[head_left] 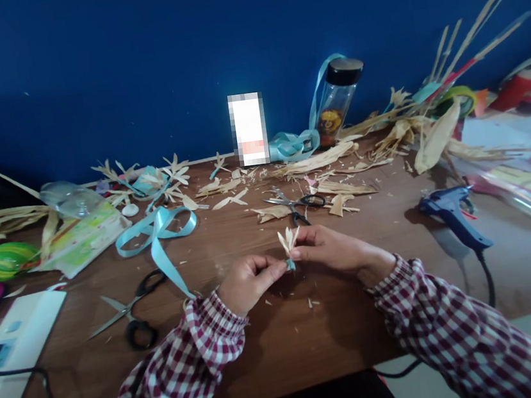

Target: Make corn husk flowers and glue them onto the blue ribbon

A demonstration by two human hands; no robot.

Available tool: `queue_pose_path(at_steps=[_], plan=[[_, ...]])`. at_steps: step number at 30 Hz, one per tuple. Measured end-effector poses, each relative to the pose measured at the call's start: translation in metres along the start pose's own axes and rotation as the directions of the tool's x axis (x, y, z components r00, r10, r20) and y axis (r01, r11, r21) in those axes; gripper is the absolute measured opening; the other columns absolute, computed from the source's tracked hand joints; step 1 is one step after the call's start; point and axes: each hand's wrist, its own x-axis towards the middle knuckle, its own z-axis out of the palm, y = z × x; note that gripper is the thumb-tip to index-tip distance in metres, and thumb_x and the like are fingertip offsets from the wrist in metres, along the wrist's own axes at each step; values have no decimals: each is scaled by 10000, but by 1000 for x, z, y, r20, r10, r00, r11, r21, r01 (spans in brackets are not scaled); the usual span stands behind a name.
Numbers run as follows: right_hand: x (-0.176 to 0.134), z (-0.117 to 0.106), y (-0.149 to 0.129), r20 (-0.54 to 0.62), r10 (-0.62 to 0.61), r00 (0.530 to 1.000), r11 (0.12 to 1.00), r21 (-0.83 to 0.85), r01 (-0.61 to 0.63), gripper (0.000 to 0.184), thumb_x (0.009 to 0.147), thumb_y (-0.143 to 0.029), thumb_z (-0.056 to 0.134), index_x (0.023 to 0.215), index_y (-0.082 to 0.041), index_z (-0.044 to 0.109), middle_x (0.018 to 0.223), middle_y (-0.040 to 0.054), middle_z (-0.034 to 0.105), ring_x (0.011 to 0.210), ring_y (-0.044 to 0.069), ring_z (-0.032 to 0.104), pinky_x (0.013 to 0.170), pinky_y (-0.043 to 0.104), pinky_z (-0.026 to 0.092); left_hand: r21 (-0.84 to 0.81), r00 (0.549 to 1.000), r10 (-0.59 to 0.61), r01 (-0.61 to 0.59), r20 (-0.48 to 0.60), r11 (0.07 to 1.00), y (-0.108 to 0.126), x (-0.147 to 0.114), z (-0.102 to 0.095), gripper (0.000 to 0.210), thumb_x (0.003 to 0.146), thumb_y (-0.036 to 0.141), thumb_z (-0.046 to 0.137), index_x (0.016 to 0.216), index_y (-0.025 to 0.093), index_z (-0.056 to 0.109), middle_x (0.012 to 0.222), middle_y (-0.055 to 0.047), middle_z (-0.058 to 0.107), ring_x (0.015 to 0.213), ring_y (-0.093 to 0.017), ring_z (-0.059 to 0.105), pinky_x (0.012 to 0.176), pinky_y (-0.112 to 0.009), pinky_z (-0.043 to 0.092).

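Observation:
Over the middle of the brown table, a small corn husk flower point(289, 240) with pale pointed petals stands upright between my hands. Its base is wrapped in a bit of light blue ribbon point(290, 264). My left hand point(249, 283) pinches the base from the left with thumb and forefinger. From the right, my right hand point(334, 248) holds the flower just below its petals; some of its fingers are hidden. Black-handled scissors point(295, 205) lie open just behind my right hand. A loop of light blue ribbon point(160, 238) lies behind my left hand.
Another pair of scissors point(129, 311) lies at left, near a white power strip point(28, 357). A blue glue gun point(456, 217) with a cord stands at right. Husk strips point(323, 156), finished husk flowers point(175, 171), a bottle point(338, 103) and a blurred bright screen point(248, 127) line the back.

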Motion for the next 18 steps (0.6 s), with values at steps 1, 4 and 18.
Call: queue_pose_path(at_steps=[1,4,18], plan=[[0,0,0,-4,-5,1000,1000,9,5,198,805,-347,587,718,-169,573,701,-37,518,658,96,478,693,226,411,11,1000,-7,7,9,1000,-1,0,-1,326,735,465,587,708,156,688,418,50,467,409,-75,372,425,-204,292],[-2,-1,1,1,-17,1000,1000,11,17,204,806,-349,582,707,-172,558,702,-35,489,666,100,458,696,227,405,32,998,-32,30,48,999,-1,0,-1,307,716,444,612,739,150,697,473,26,544,440,-81,413,445,-205,316],[1,-2,0,73,45,996,985,-172,-32,163,816,-319,545,739,-176,555,720,-19,526,703,128,486,714,245,422,163,999,-13,20,-41,986,9,-9,3,227,683,351,626,683,133,692,481,20,557,441,-75,411,444,-192,310]])
